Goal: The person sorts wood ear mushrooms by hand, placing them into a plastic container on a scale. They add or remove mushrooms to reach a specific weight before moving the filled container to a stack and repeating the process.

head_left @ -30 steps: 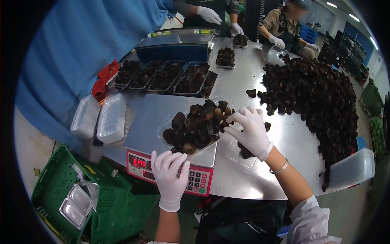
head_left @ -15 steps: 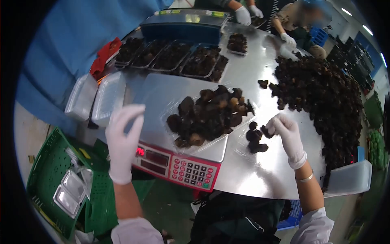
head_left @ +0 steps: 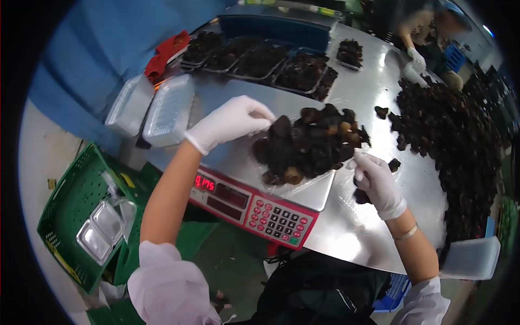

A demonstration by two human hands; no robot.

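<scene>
A clear plastic tray point(head_left: 295, 187) heaped with dark brown mushrooms point(head_left: 311, 143), which look like wood ear, rests on the steel plate of a red digital scale point(head_left: 244, 208). My left hand point(head_left: 230, 123), in a white glove, reaches in from the left. Its thumb and fingertips are closed at the tray's upper left edge. At the right end of the tray, my gloved right hand point(head_left: 377, 181) has its fingers curled on the edge; the exact contact is partly hidden. Loose mushroom pieces point(head_left: 394, 164) lie beside and partly behind the right hand.
Several filled trays point(head_left: 262, 59) stand in a row behind the scale. Stacked clear trays point(head_left: 169, 111) sit at left. A large mushroom heap point(head_left: 441, 141) covers the table's right side. Green crates point(head_left: 81, 211) are lower left. A co-worker's gloved hand point(head_left: 416, 58) is far right.
My left hand has moved right and up to the tray. My right hand has left a loose piece on the table and come to the tray's right end. The view has shifted slightly.
</scene>
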